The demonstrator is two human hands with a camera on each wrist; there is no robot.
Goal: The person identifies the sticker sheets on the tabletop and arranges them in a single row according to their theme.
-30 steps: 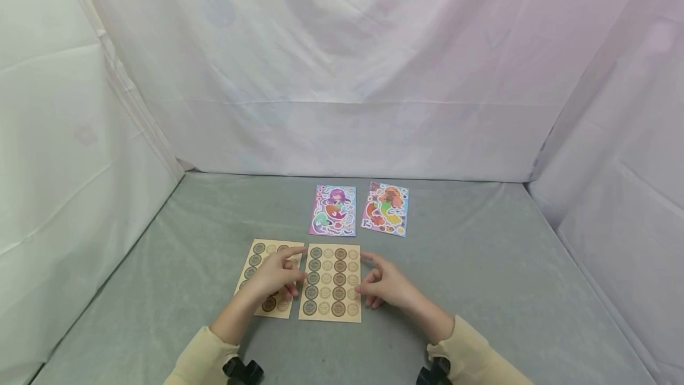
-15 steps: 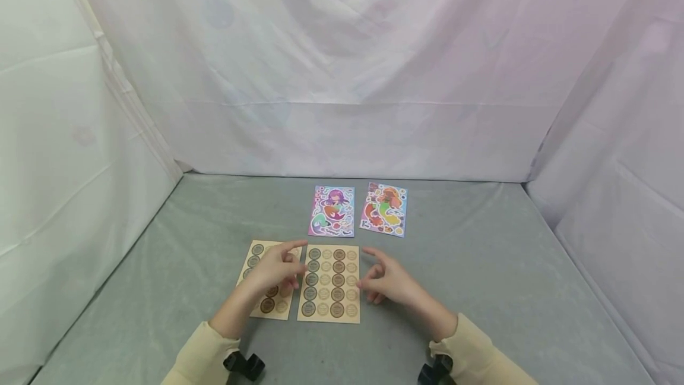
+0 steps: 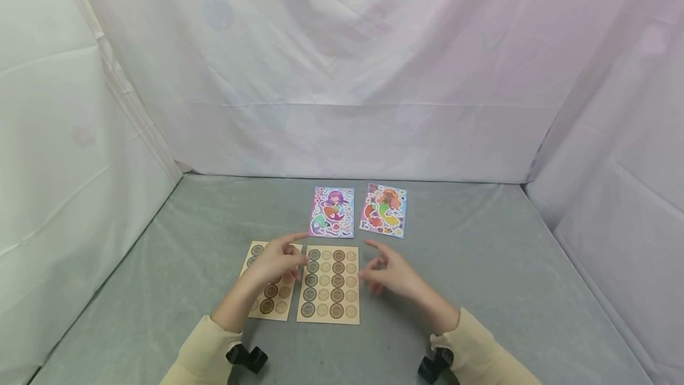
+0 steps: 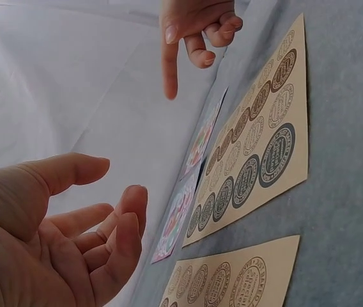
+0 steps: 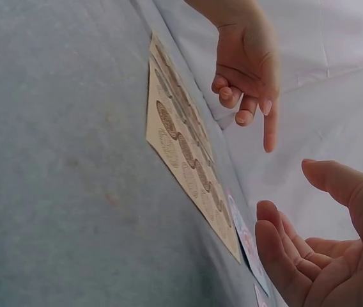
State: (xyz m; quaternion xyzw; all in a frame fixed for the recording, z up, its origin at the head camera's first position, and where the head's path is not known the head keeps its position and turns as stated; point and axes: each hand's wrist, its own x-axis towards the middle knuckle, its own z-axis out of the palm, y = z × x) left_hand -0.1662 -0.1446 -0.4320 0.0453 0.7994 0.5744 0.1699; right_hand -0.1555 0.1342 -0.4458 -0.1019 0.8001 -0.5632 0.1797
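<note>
Two tan sheets of round stickers lie side by side on the grey table. My left hand [image 3: 274, 262] is raised over the left sheet [image 3: 274, 303] and covers part of it. My right hand [image 3: 392, 272] hovers just right of the other tan sheet [image 3: 328, 290]. In the left wrist view, the left hand [image 4: 73, 236] has parted, loosely bent fingers with nothing between them. The right wrist view shows the right hand [image 5: 335, 256] likewise holding nothing, apart from the sheets. Both index fingers reach forward.
Behind the tan sheets lie two colourful mermaid sticker sheets, a pink-purple one [image 3: 331, 212] and a tilted orange-and-green one [image 3: 383, 211]. Pale cloth [image 3: 342, 76] walls off the back and both sides of the table [image 3: 507, 290].
Both hands have lifted off the right tan sheet's edges and shifted slightly forward. The sheets keep their places on the table.
</note>
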